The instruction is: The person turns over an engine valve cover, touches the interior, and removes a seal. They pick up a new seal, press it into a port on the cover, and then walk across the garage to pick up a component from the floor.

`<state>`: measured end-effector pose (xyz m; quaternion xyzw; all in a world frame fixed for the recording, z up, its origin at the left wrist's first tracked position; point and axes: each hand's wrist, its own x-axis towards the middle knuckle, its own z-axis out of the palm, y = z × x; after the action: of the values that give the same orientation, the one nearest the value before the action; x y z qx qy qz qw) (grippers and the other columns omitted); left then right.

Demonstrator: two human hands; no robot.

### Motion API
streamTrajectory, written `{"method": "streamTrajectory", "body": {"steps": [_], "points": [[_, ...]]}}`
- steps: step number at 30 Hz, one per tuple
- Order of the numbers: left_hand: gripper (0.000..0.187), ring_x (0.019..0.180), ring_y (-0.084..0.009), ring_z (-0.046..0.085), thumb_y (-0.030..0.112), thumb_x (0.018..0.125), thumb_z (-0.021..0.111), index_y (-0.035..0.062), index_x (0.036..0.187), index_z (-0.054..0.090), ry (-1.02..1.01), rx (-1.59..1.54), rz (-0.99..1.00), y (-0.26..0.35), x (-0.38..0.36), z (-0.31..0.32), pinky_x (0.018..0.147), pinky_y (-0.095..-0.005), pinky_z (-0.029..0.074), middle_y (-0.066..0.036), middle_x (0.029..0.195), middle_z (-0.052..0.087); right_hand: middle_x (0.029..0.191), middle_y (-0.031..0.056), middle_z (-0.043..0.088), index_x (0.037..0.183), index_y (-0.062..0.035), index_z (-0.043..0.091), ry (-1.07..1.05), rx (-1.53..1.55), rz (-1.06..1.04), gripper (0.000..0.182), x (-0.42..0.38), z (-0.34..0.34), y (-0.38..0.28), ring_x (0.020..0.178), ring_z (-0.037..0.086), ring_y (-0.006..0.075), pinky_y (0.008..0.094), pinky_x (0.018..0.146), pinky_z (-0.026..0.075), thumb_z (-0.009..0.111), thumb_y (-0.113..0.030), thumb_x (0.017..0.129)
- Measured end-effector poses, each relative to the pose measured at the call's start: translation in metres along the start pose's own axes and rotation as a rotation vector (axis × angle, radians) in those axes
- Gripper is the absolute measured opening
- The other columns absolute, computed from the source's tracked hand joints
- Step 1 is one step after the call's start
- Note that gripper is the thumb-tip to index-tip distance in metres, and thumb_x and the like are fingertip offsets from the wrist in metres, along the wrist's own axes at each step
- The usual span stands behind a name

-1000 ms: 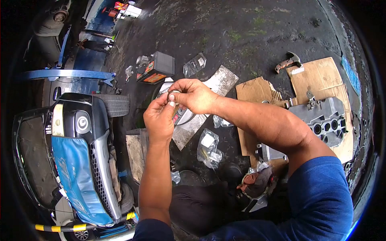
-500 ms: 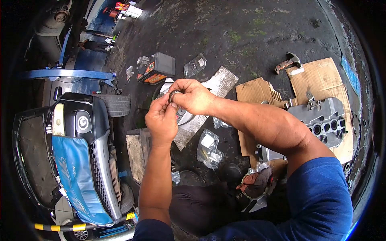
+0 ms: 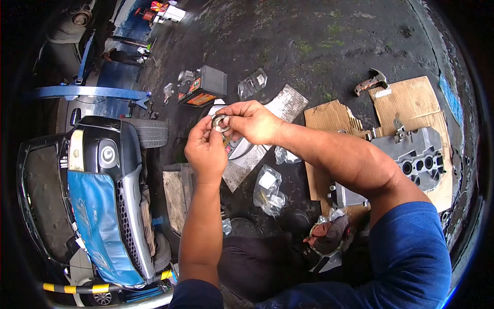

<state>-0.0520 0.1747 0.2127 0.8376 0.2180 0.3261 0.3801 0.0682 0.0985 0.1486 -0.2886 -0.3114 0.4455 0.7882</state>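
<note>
— Pinching a small metal ring [image 3: 220, 122], both hands meet above the white plate [image 3: 239, 147] on the ground. Do you see it?

— Yes. The left hand [image 3: 206, 149] comes up from below, its fingertips pressed together on the ring's lower edge. The right hand [image 3: 252, 122] reaches across from the right, thumb and forefinger closed on the ring's upper edge.

— So each grip is pinching the same ring?

— Both, yes. The ring is held in the air just above the plate, not lying on anything.

— What lies around the plate?

— A grey board [image 3: 267, 134] runs under it on a slant. Just below and to the right of the plate sits a clear plastic bag [image 3: 267, 189] with small parts inside. Above and to the left is a black battery [image 3: 205, 85] with an orange label, and beside that another clear packet [image 3: 251, 83].

— And farther right of the plate?

— Cardboard [image 3: 406, 100] spread on the dark ground, with a grey engine casting [image 3: 419, 154] on it and a hammer [image 3: 371, 80] at its upper edge. Well to the left of the plate stands a black car front [image 3: 105, 154] with a blue cover [image 3: 98, 221].
</note>
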Motion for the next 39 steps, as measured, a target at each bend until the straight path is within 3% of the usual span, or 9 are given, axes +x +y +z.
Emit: {"method": "streamTrajectory", "body": {"steps": [8,12,14,18,23,32,38,39], "points": [[0.015,0.076,-0.0198,0.069,-0.002,0.081,0.065,-0.0022,0.096,0.066,0.122,0.685,0.465,0.002,0.005,-0.002,0.069,-0.0301,0.055,-0.013,0.091,0.068,0.099,0.0085,0.069,0.118,0.0019,0.062,0.000,0.062,0.019,0.028,-0.001,0.006,0.009,0.077,0.064,0.0119,0.0258,0.069,0.054,0.060,-0.012,0.094],[0.011,0.080,-0.0243,0.070,-0.002,0.080,0.066,-0.0012,0.091,0.066,0.146,0.695,0.502,0.002,0.006,-0.002,0.071,-0.0323,0.056,-0.015,0.092,0.069,0.099,0.0098,0.069,0.116,0.0033,0.063,-0.003,0.094,-0.007,0.028,0.000,0.010,0.014,0.080,0.065,0.0125,0.0267,0.071,0.056,0.063,-0.012,0.092],[0.010,0.082,-0.0248,0.070,-0.002,0.080,0.065,-0.0012,0.090,0.066,0.161,0.714,0.586,0.001,0.008,-0.002,0.071,-0.0330,0.056,-0.015,0.094,0.069,0.103,0.0106,0.068,0.120,0.0040,0.060,-0.010,0.072,0.004,0.028,0.000,0.012,0.014,0.090,0.065,0.0149,0.0292,0.079,0.056,0.058,-0.009,0.095],[0.008,0.083,-0.0268,0.070,-0.003,0.079,0.066,-0.0012,0.086,0.065,0.156,0.676,0.569,-0.001,0.009,-0.001,0.071,-0.0346,0.056,-0.016,0.096,0.069,0.104,0.0109,0.067,0.121,0.0042,0.059,-0.007,0.124,0.043,0.028,-0.005,0.015,0.004,0.093,0.065,0.0158,0.0306,0.083,0.056,0.055,-0.006,0.096],[0.009,0.083,-0.0289,0.069,-0.003,0.077,0.068,-0.0007,0.085,0.063,0.115,0.598,0.484,-0.001,0.009,0.001,0.072,-0.0361,0.056,-0.016,0.093,0.069,0.099,0.0130,0.068,0.118,0.0075,0.059,-0.006,0.158,-0.012,0.028,-0.004,0.009,0.012,0.085,0.066,0.0156,0.0301,0.075,0.057,0.059,-0.009,0.094],[0.010,0.082,-0.0300,0.068,-0.002,0.077,0.068,0.0008,0.085,0.062,0.131,0.604,0.590,0.000,0.011,0.006,0.071,-0.0369,0.055,-0.015,0.091,0.068,0.096,0.0090,0.068,0.118,0.0038,0.062,0.001,0.099,-0.051,0.027,-0.010,0.006,0.006,0.080,0.063,0.0122,0.0273,0.073,0.055,0.059,-0.008,0.094],[0.010,0.070,-0.0251,0.065,-0.005,0.078,0.063,0.0004,0.082,0.056,0.011,0.587,0.578,0.000,0.015,0.003,0.062,-0.0336,0.053,-0.014,0.090,0.062,0.095,0.0098,0.069,0.115,0.0036,0.063,-0.022,0.018,-0.058,0.024,-0.013,0.000,0.002,0.081,0.065,0.0133,0.0282,0.074,0.055,0.059,-0.008,0.094],[0.010,0.071,-0.0285,0.063,-0.004,0.077,0.063,0.0010,0.082,0.055,-0.018,0.581,0.546,0.000,0.015,0.002,0.063,-0.0365,0.052,-0.014,0.088,0.060,0.095,0.0100,0.069,0.114,0.0037,0.063,-0.030,0.029,-0.059,0.024,-0.013,-0.001,0.003,0.082,0.065,0.0136,0.0284,0.074,0.055,0.060,-0.008,0.093]]}}
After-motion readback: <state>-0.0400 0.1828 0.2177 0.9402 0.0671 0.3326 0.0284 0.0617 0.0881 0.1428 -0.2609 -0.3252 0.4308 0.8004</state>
